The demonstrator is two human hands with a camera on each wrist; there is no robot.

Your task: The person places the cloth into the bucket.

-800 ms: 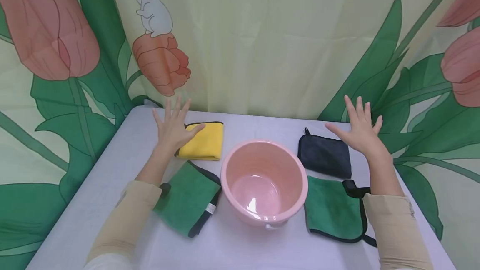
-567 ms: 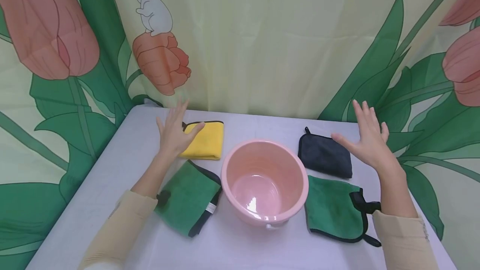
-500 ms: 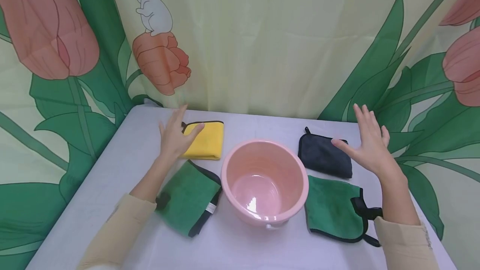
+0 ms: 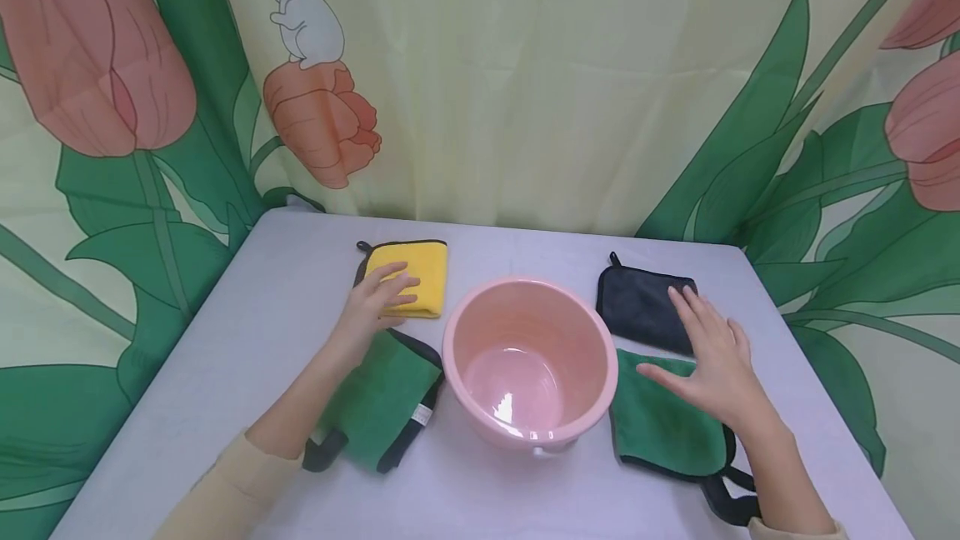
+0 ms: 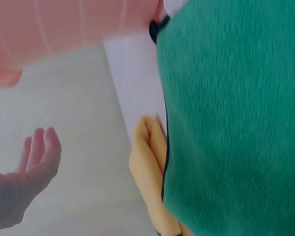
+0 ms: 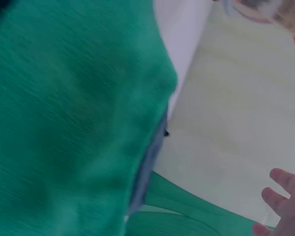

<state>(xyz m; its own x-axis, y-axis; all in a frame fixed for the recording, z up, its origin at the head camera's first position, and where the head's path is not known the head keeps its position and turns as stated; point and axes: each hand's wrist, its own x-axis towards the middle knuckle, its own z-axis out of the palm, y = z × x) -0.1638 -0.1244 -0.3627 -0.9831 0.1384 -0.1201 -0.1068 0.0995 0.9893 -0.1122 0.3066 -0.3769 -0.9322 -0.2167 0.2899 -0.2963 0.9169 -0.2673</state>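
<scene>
My left hand (image 4: 367, 307) hovers with spread fingers over the front left part of a folded yellow cloth (image 4: 423, 277). Below that wrist lies a green cloth (image 4: 390, 398) with dark edging and a white tag. On the other side, my right hand (image 4: 716, 365) is held above a second green cloth (image 4: 660, 423), its fingertips overlapping a folded dark cloth (image 4: 637, 307). Neither hand holds anything. Between the hands stands a pink bucket (image 4: 611, 373) with nothing inside. Up close, the left wrist view shows the left hand (image 5: 32, 179); only some fingers of the right hand (image 6: 290, 206) enter its wrist view.
All the cloths and the bucket sit on a white-covered table (image 4: 495, 502). Behind it hangs a pale curtain (image 4: 517, 107) printed with tulips, leaves and a white animal on a carrot.
Both hands have come down and nearer from the table's far edge, the left toward the yellow cloth, the right toward the dark and green cloths. The cloths and bucket stay put.
</scene>
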